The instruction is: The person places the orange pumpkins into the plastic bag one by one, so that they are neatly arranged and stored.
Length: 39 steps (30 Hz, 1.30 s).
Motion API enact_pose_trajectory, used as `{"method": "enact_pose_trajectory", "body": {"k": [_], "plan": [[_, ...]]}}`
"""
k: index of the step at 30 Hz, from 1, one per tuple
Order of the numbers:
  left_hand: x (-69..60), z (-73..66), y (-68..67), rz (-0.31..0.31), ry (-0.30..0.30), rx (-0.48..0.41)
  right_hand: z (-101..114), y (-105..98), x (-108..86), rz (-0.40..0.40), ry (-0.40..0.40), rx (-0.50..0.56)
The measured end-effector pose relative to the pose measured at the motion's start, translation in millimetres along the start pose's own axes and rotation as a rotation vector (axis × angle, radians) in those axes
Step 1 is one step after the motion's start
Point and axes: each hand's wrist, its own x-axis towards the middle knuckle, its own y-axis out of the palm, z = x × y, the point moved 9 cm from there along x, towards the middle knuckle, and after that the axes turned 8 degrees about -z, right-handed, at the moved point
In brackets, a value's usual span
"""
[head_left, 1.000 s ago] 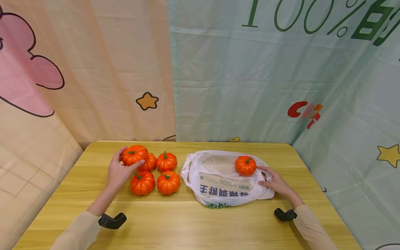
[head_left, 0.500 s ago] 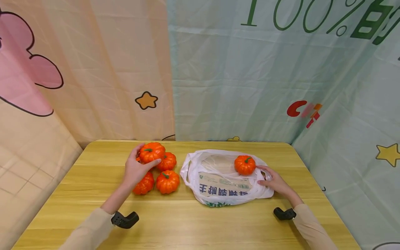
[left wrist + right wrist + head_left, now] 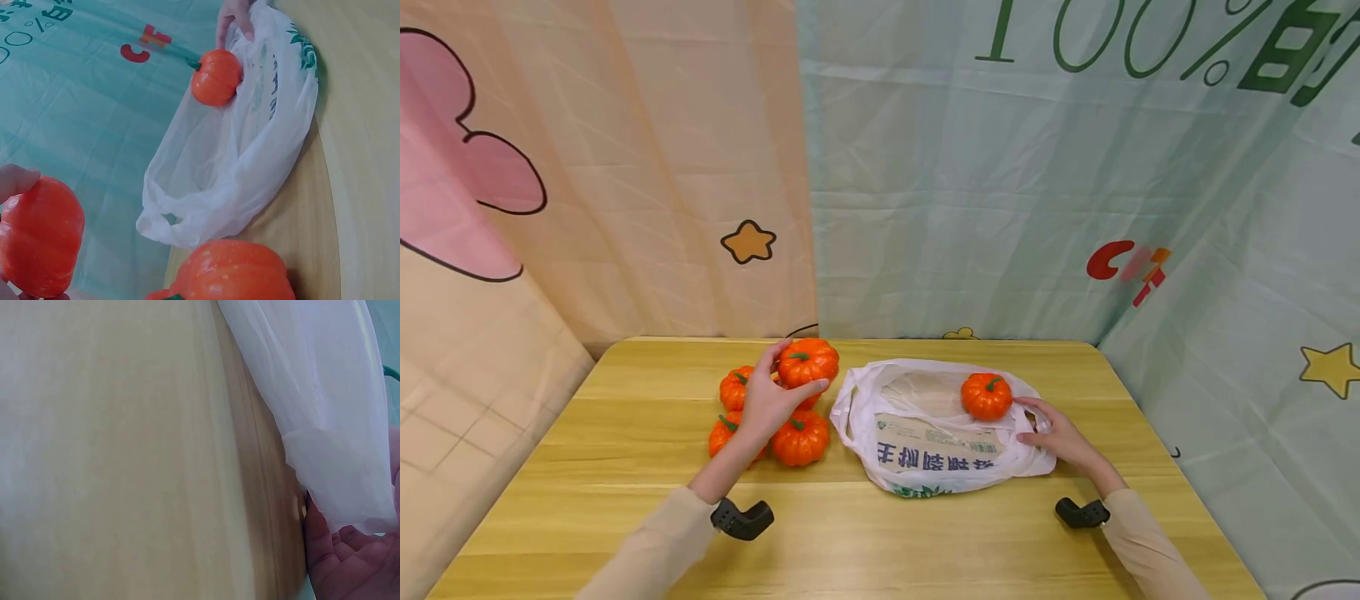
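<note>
My left hand (image 3: 772,404) grips an orange toy pumpkin (image 3: 809,363) with a green stem, held up over the others. The left wrist view shows that same pumpkin (image 3: 42,237) at the lower left, with fingertips around it. Below it on the table, several more orange pumpkins (image 3: 801,438) are bunched, partly covered by the hand and arm. A white plastic bag (image 3: 917,482) lies flat, its mouth toward the left. One pumpkin (image 3: 987,397) rests on its right part. My right hand (image 3: 1054,433) holds the bag's right end, fingertips close to that pumpkin; in the right wrist view its fingers (image 3: 356,550) are curled at the bag's edge.
The wooden table (image 3: 880,542) ends at a back edge just behind the bag. Printed curtains (image 3: 925,208) hang behind and on both sides. Black wrist cameras (image 3: 742,518) stick out from both wrists.
My left hand has carried its pumpkin to the right, from above the left pumpkins to above the right ones, close to the bag. My right hand and the bag have stayed put.
</note>
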Motion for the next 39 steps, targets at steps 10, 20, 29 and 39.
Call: {"method": "enact_pose_trajectory", "body": {"k": [10, 20, 29, 39], "plan": [[-2.8, -9.6, 34.7, 0.041, 0.021, -0.061, -0.7, -0.1, 0.8, -0.002, 0.005, -0.015], [-16.0, -7.5, 73.2, 0.07, -0.002, -0.102, 0.0, 0.6, 0.6, 0.001, -0.015, -0.023], [-24.0, -4.3, 106.4, 0.107, 0.004, -0.117, 2.0, 0.2, 1.1, 0.004, 0.001, -0.039], [-31.9, -1.2, 138.2, 0.139, 0.0, -0.097, 2.5, 1.4, 0.9, -0.001, 0.0, -0.02]]}}
